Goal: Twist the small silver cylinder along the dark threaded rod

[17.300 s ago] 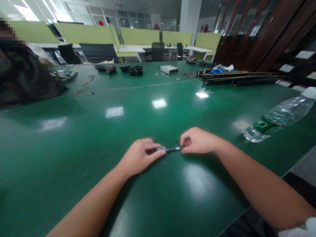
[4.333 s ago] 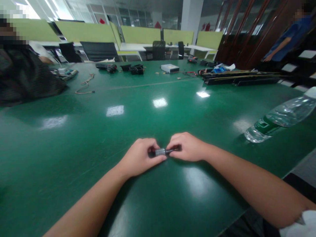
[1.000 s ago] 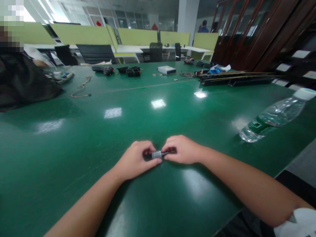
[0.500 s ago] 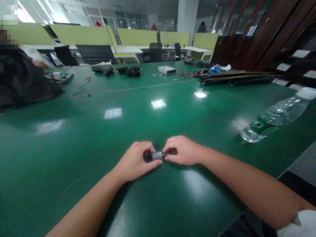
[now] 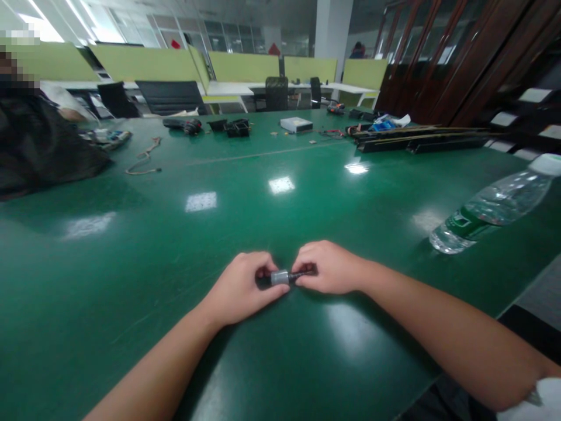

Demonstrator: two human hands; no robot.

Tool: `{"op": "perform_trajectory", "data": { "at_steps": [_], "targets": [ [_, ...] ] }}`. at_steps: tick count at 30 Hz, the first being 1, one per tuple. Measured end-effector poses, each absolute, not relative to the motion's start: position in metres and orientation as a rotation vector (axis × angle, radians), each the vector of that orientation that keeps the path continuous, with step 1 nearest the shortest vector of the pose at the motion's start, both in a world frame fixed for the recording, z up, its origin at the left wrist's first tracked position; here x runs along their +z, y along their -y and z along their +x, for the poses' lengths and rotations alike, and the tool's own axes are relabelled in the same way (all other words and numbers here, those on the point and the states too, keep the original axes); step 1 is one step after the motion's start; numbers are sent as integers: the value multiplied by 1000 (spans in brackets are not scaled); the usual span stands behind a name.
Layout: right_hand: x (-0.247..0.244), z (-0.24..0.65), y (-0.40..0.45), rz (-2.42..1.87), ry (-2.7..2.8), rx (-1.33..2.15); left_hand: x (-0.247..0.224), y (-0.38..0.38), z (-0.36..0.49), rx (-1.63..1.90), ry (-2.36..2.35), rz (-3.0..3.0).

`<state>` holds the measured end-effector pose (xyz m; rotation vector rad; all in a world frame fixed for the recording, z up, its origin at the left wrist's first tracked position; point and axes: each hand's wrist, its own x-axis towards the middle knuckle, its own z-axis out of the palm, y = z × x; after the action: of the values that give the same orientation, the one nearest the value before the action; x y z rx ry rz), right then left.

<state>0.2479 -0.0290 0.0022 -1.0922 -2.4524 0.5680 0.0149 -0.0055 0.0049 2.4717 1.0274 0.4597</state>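
Note:
Low in the middle of the head view, just above the green table [image 5: 245, 210], is a small black cylinder with a silver-grey band [image 5: 279, 277]. My left hand [image 5: 241, 286] is closed around its left end, thumb along the near side. From its right end a thin dark rod [image 5: 302, 273] runs into the fingers of my right hand [image 5: 328, 266], which pinch it. The two hands are close together but apart. Fingers hide both ends, so I cannot tell the object's exact kind.
A clear water bottle [image 5: 495, 210] with a green label is at the right, appearing tilted. Farther back are a cord [image 5: 144, 156], black devices [image 5: 236, 127], a white box [image 5: 296, 124] and long black strips [image 5: 421, 139]. Beside a dark bag [image 5: 39, 140] at left, a person is partly visible.
My right hand has shifted slightly to the right, and a little more of the dark rod shows between the hands. My left hand is almost still.

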Motion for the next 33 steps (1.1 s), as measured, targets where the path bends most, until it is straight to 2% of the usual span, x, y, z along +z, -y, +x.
{"op": "perform_trajectory", "data": {
  "at_steps": [16, 26, 33],
  "targets": [
    [5, 259, 26, -1100, 2507, 585, 4, 6, 14, 457, -1021, 2466],
    [17, 293, 18, -1384, 2396, 834, 6, 6, 14, 446, -1010, 2468],
    [12, 280, 19, -1230, 2448, 745, 5, 6, 14, 454, -1016, 2473]
  ]
}}
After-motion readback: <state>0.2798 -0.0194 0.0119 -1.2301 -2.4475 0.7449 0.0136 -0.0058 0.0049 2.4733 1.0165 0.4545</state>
